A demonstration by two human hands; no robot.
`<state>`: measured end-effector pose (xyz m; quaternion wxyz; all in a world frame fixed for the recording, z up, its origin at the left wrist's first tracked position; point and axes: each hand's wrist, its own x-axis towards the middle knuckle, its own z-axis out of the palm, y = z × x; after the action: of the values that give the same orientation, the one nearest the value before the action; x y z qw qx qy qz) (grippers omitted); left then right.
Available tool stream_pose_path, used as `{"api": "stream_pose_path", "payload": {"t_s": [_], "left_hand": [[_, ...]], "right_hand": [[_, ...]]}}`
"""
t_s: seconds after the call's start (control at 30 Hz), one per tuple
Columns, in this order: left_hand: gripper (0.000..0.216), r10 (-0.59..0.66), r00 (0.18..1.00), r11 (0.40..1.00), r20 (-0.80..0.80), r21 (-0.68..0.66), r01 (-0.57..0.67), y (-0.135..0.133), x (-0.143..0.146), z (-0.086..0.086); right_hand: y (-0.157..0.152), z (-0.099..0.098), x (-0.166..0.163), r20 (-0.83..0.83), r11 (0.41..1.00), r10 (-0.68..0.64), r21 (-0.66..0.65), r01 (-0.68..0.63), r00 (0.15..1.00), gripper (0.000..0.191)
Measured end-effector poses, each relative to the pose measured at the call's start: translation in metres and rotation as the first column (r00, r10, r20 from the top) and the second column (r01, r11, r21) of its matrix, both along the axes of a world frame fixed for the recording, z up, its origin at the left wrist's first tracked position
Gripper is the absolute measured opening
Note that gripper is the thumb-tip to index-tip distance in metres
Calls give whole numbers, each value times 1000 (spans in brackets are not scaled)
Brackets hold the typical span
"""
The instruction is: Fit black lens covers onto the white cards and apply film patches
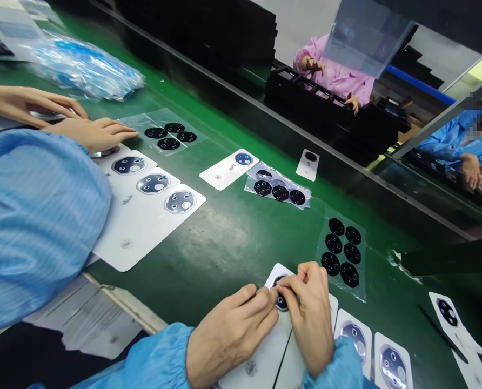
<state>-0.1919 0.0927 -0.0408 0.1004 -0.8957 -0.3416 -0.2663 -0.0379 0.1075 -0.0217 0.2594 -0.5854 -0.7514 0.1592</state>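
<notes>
My left hand [235, 329] and my right hand [312, 319] meet over a white phone back cover [271, 351] at the near edge of the green belt [228, 237]. Both hands have fingers curled in a pinch on the cover's round camera ring [282, 301], which they mostly hide. More white covers with silver camera rings [354, 335] lie just right of my right hand. A clear sheet of black octagonal stickers [341, 251] lies just beyond my right hand.
A co-worker in a blue sleeve [34, 216] at the left has hands [91, 132] on stacked white covers [152, 210]. Other sticker sheets [279, 189], a lone cover [228, 168], a small cover [308, 163] and a blue bag [82, 67] lie on the belt. People sit opposite.
</notes>
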Motion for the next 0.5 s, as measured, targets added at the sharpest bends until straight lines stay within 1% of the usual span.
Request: {"api": "stream_pose_path", "payload": {"t_s": [0.07,0.1,0.2,0.27,0.37,0.43,0.5], "left_hand": [[32,-3,1000,1000,-4,2,3,1,0,2],[32,-3,1000,1000,-3,2,3,1,1,3],[35,-5,1000,1000,13,-3,5,2,1,6],[35,-13,1000,1000,12,-9,13,2,0,6],[35,-26,1000,1000,-11,-18,25,2,-1,4],[36,-26,1000,1000,-14,-16,25,2,0,3],[36,-18,1000,1000,-11,-9,18,2,0,4]], "right_hand": [[2,-2,0,37,1000,-7,28,6,999,20],[4,-2,2,38,1000,-12,16,11,999,19],[9,2,7,-26,998,-59,-34,58,998,17],[10,6,9,-64,996,-93,-12,92,994,16],[7,7,6,-33,999,-46,27,47,998,18],[4,5,3,17,1000,-2,25,2,1000,20],[3,4,1,47,1000,5,29,-6,999,21]]}}
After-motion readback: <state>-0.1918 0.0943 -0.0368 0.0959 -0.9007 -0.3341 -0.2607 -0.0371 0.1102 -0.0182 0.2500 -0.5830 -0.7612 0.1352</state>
